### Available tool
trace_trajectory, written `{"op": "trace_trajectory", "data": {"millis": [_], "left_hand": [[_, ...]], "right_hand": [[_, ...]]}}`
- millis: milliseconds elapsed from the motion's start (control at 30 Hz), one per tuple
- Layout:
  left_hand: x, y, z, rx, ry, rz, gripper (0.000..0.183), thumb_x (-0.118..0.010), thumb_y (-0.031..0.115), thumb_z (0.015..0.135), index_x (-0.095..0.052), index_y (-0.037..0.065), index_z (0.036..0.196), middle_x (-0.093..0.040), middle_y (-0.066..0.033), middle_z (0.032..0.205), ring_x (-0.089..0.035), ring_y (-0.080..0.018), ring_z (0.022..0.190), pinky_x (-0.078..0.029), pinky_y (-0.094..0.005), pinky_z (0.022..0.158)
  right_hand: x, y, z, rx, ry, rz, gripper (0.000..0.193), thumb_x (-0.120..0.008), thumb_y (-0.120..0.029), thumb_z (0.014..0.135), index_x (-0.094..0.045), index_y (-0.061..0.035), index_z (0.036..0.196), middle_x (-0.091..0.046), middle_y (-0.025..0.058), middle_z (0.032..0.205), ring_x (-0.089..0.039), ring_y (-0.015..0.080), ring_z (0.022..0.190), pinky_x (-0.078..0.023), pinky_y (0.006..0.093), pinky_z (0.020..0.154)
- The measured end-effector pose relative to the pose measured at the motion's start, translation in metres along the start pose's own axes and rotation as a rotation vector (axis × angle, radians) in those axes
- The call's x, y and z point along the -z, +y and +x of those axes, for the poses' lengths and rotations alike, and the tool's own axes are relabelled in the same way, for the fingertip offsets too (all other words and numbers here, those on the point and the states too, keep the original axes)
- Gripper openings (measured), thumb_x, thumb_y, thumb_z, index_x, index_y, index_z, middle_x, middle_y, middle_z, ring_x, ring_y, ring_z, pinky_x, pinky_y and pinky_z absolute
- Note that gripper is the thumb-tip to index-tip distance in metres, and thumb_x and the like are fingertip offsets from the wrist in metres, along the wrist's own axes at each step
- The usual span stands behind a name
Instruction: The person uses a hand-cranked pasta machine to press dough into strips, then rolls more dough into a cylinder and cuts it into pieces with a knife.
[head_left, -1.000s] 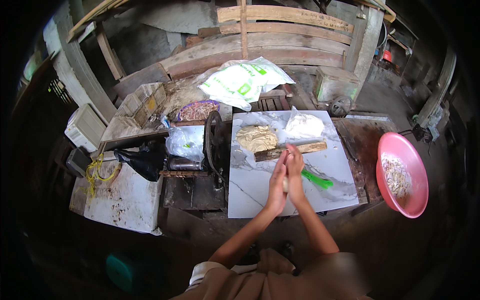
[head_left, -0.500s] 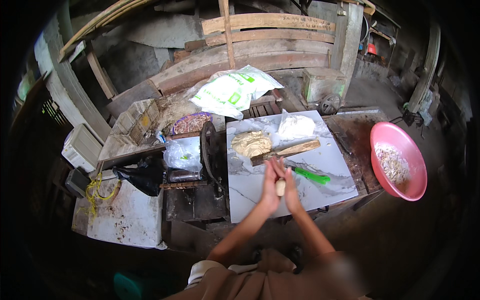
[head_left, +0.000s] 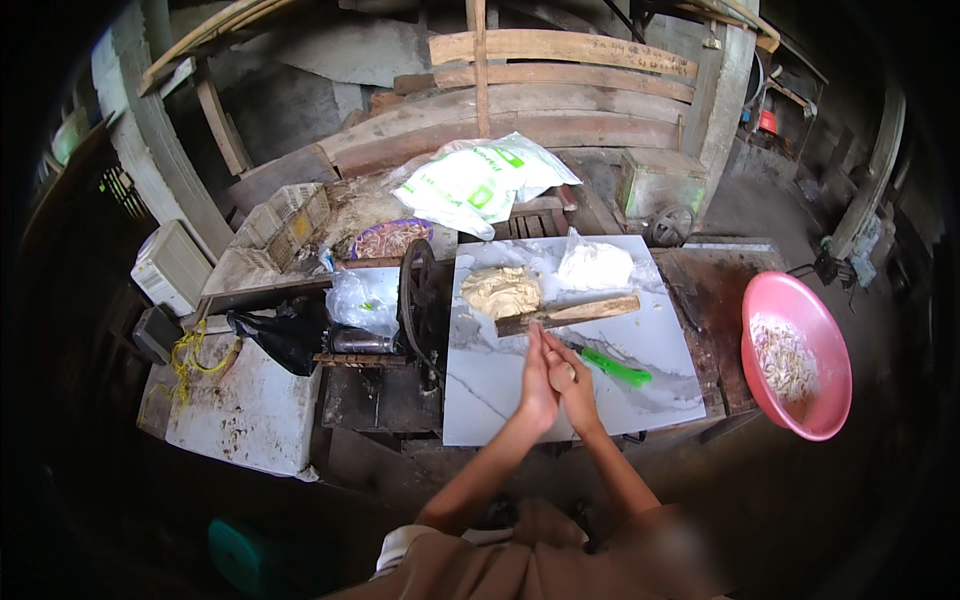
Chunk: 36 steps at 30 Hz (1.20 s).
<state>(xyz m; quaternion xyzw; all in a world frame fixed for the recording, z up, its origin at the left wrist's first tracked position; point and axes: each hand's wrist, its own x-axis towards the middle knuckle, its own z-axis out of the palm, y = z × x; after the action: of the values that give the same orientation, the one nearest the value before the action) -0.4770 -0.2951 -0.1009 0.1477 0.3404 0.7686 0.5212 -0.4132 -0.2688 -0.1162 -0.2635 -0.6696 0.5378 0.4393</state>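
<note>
Over the near part of a grey-veined white marble-look slab, my two hands are brought together. A small pale lump of dough lies between the palms. My left hand presses against it with straight fingers pointing away from me. On the other side my right hand cups the lump. Just beyond the fingertips lies a flat wooden stick, floury along part of its length. A larger mound of dough rests at the slab's far left. Right of my hands is a long bright green tool, its kind unclear.
An open clear bag of white powder sits at the slab's far side. A pink basin with pale pieces stands at right. Left of the slab is a dark metal wheel. White-green sacks lie behind.
My right hand has slid and turned against the left, and the lump now shows nearer the right palm. The whole view has shifted slightly.
</note>
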Motion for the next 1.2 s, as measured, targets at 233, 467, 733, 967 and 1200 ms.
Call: {"op": "trace_trajectory", "data": {"millis": [233, 467, 733, 967, 1200], "left_hand": [[0.044, -0.047, 0.021, 0.014, -0.083, -0.197, 0.062, -0.027, 0.053, 0.090, -0.029, 0.012, 0.136, -0.024, -0.0027, 0.142, -0.026, -0.0232, 0.130, -0.024, -0.0471, 0.103], [0.030, -0.027, 0.005, 0.248, 0.175, -0.320, 0.056, -0.024, 0.050, 0.092, -0.034, 0.012, 0.132, -0.034, -0.0027, 0.136, -0.035, -0.0235, 0.124, -0.030, -0.0437, 0.100], [0.040, -0.028, 0.012, 0.148, 0.274, -0.186, 0.047, -0.028, 0.039, 0.095, -0.034, 0.012, 0.133, -0.037, 0.0025, 0.135, -0.034, -0.0151, 0.123, -0.026, -0.0313, 0.104], [0.071, -0.020, 0.020, -0.093, 0.004, 0.199, 0.046, -0.028, 0.033, 0.096, -0.033, 0.007, 0.134, -0.036, -0.0033, 0.137, -0.034, -0.0171, 0.124, -0.028, -0.0302, 0.102], [0.084, -0.033, 0.009, -0.282, -0.222, 1.119, 0.051, -0.034, 0.027, 0.095, -0.021, 0.000, 0.137, -0.024, -0.0162, 0.142, -0.021, -0.0244, 0.133, -0.015, -0.0380, 0.107]], "right_hand": [[-0.014, -0.036, -0.010, -0.043, -0.043, -1.035, 0.030, -0.045, -0.016, 0.089, -0.056, -0.0093, 0.115, -0.054, 0.0119, 0.118, -0.047, 0.0352, 0.111, -0.031, 0.0400, 0.099], [0.019, 0.015, -0.013, -0.012, -0.233, -0.129, 0.025, -0.047, -0.014, 0.088, -0.053, -0.0064, 0.110, -0.047, 0.0163, 0.112, -0.044, 0.0316, 0.106, -0.036, 0.0381, 0.090], [-0.013, 0.041, -0.009, 0.247, -0.139, -0.307, 0.030, -0.047, -0.013, 0.088, -0.049, -0.0060, 0.117, -0.047, 0.0167, 0.111, -0.045, 0.0323, 0.105, -0.037, 0.0370, 0.090], [0.009, 0.037, 0.002, -0.417, -0.174, -0.019, 0.041, -0.058, 0.000, 0.080, -0.048, -0.0050, 0.119, -0.050, 0.0129, 0.119, -0.051, 0.0157, 0.107, -0.046, 0.0318, 0.088], [0.015, 0.092, -0.007, 0.351, -0.209, -0.772, 0.051, -0.044, -0.003, 0.083, -0.033, 0.0004, 0.132, -0.033, 0.0200, 0.136, -0.030, 0.0329, 0.128, -0.029, 0.0438, 0.102]]}}
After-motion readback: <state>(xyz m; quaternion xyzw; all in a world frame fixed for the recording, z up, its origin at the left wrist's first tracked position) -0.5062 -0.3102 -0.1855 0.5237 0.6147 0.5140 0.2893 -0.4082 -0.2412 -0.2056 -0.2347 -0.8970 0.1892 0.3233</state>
